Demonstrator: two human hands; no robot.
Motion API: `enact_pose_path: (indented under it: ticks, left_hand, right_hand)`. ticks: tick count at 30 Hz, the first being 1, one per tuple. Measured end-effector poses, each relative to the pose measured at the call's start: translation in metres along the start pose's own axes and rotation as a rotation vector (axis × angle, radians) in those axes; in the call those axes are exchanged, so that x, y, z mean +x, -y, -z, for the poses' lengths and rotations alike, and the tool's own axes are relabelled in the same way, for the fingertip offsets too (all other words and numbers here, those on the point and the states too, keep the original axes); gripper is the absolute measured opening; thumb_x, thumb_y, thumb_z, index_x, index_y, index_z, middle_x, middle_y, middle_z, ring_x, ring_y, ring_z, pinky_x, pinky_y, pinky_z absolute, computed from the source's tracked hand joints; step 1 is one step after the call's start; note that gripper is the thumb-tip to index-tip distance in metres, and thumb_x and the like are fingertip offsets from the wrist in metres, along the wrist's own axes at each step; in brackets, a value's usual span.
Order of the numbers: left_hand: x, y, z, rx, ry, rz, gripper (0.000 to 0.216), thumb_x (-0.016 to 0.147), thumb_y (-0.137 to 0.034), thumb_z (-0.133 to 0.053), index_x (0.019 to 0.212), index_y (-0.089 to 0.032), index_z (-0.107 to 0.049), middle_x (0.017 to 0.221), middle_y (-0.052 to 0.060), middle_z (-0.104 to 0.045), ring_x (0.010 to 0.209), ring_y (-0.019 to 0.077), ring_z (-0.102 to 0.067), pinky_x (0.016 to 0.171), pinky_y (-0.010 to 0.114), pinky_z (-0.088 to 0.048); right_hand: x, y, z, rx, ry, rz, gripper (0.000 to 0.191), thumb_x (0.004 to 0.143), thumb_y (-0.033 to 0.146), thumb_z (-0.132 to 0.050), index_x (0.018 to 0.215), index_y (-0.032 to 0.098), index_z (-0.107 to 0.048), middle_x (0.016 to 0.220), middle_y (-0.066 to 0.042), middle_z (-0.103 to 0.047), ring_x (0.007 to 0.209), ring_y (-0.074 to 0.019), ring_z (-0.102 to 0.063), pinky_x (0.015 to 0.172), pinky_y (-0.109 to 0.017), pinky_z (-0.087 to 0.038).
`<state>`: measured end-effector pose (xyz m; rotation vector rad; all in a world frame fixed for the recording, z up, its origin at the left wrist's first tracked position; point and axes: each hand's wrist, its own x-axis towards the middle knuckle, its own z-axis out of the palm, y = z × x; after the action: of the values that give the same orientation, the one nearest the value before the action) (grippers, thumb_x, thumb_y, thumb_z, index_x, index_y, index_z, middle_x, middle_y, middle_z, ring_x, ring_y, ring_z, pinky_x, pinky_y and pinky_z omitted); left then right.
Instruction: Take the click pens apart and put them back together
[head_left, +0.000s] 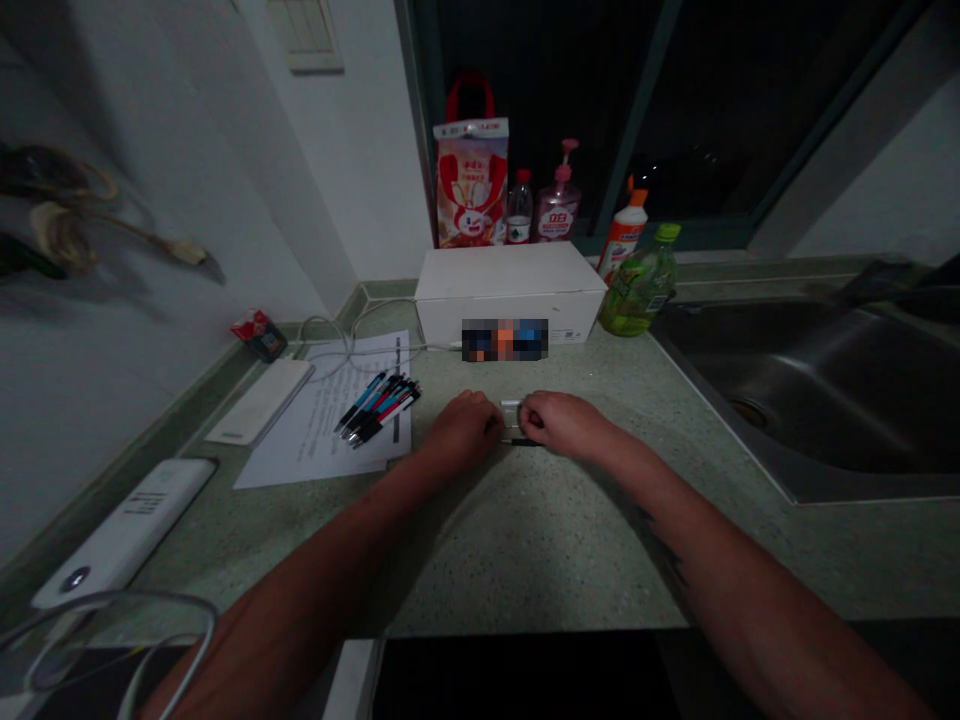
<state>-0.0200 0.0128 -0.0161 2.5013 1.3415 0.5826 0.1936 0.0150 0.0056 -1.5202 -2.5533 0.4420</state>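
Note:
Over the middle of the counter, my left hand (469,428) and my right hand (559,422) face each other a short way apart. The fingers of both are curled closed, and whatever they may hold is hidden or too small to name. Between them lie a short whitish piece (511,404) and a slim black piece (526,442), like parts of a pen; my right hand partly covers the black one. To the left, a bundle of pens (381,408) in black, blue and red rests on printed paper sheets (300,440).
Behind my hands stands a white box (510,275), with a snack bag (472,190) and bottles beyond. A green bottle (641,285) is beside it, near the steel sink (795,490). Leftward are a white slab (261,400), a power strip (127,530) and cables (330,325).

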Motion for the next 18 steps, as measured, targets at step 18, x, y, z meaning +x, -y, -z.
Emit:
enact_pose_path:
  ticks: [18]
  left_hand:
    - [0.016,0.003,-0.008,0.039,-0.065,0.078,0.011,0.092,-0.016,-0.07,0.093,-0.019,-0.08,0.095,0.011,-0.073,0.1,0.0286,-0.064,0.089,0.04,-0.05]
  right_hand:
    - [0.003,-0.004,0.002,-0.086,-0.138,-0.143,0.018,0.1,0.028,-0.064,0.112,0.021,-0.076,0.113,-0.01,-0.069,0.097,-0.0241,-0.069,0.073,-0.031,-0.044]
